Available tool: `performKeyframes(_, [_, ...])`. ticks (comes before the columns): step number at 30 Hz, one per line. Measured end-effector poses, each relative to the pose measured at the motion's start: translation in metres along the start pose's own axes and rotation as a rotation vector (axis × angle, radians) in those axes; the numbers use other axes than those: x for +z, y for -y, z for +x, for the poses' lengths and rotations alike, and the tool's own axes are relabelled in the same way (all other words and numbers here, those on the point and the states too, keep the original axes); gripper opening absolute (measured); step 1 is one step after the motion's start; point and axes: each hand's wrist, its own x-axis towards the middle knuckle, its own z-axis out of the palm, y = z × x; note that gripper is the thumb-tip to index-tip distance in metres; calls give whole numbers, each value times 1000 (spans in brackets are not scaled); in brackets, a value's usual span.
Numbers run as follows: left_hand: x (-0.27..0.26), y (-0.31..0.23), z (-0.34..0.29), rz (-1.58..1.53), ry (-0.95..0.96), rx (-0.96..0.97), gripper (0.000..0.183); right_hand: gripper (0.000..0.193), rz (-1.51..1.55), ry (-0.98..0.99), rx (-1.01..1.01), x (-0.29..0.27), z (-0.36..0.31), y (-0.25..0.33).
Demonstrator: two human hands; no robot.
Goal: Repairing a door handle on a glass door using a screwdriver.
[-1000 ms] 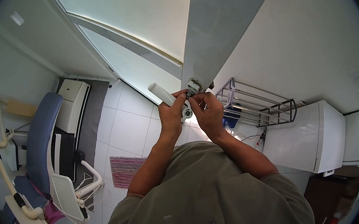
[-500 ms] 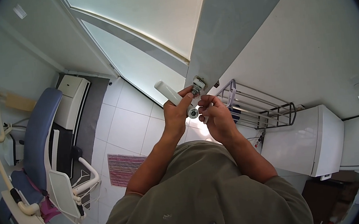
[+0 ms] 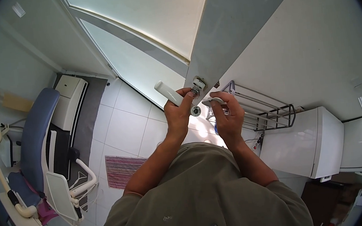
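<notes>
My left hand (image 3: 178, 117) is closed round a white door handle (image 3: 167, 92), whose lever points up and left. The handle's round end (image 3: 195, 111) shows a dark socket below my fingers. At the thumb and forefinger tips is a metal spring-like part (image 3: 195, 92), close to the white fitting (image 3: 199, 82) on the door; whether it touches that fitting I cannot tell. My right hand (image 3: 230, 118), just right of the handle, pinches a thin whitish rounded piece (image 3: 213, 101) between thumb and fingers. The grey-framed door (image 3: 233, 26) stands in front of me.
A metal rack (image 3: 263, 111) and a white cabinet-like appliance (image 3: 292, 145) stand to the right. On the left are a dental-style chair with blue padding (image 3: 36, 134) and a jointed white arm (image 3: 86, 182). A striped mat (image 3: 123, 171) lies on the tiled floor (image 3: 124, 128).
My right hand has moved a little right, away from the handle's round end, and the whitish piece in its fingers now shows. My left hand stays on the handle.
</notes>
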Motion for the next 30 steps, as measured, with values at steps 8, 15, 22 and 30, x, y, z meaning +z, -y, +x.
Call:
performKeyframes(8, [-3,7,1,-70,-7,-26,26,20,-367,-74,-715,6,14,-10])
performKeyframes(15, [-4,10,2,-52,26,-29,29,26,-618,1,-798,10,20,-20])
performKeyframes(22, [-2,12,5,-138,81,-47,30,27,-609,30,-952,3,19,-12])
performKeyframes(30, [-2,17,14,-243,142,-78,30,26,-713,233,-1062,3,33,-19])
